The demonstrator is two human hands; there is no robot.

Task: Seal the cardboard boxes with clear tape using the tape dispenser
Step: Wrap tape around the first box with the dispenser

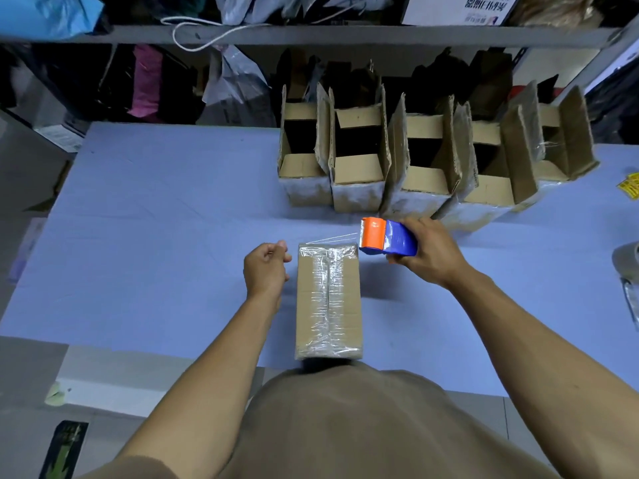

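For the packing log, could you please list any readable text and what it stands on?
None can be read.
White sign on the top shelf: large characters, upside down, blurred.
Yellow label at the table's right edge: print too small.
Sealed box, tape dispenser: no text visible.

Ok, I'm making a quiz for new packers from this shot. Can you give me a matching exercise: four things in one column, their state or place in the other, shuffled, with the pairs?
Things:
1. box in front of the person
2. tape dispenser
3. row of boxes
4. left hand

States:
A. flaps standing open, at the table's far edge
B. gripped in the right hand
C. curled, holding nothing, beside the box
D. closed, clear tape along its top seam

Pairs: 1-D, 2-B, 3-A, 4-C
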